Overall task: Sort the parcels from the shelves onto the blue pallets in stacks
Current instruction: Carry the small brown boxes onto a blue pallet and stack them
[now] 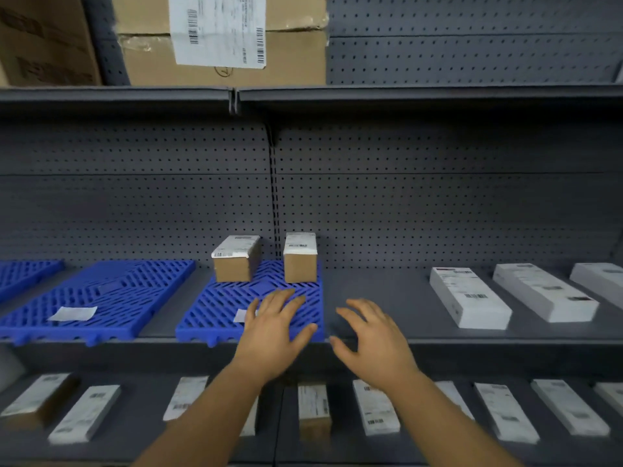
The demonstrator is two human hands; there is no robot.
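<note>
1. Two brown parcels [236,259] stand side by side, not stacked, at the back of the blue pallet [215,310] in front of you.
2. The next pallet [111,294] to the left carries only a paper slip.
3. Your left hand [273,328] and right hand [374,338] hover empty, fingers spread.
4. Most work is left: white parcels [468,298] wait on this shelf, more on the lower shelf [141,416].

Front half of the blue pallet [269,291] lies bare; two small boxes [237,257] [300,257] block its rear. Bare shelf [374,291] separates pallet from white parcels [468,296] at right.
</note>
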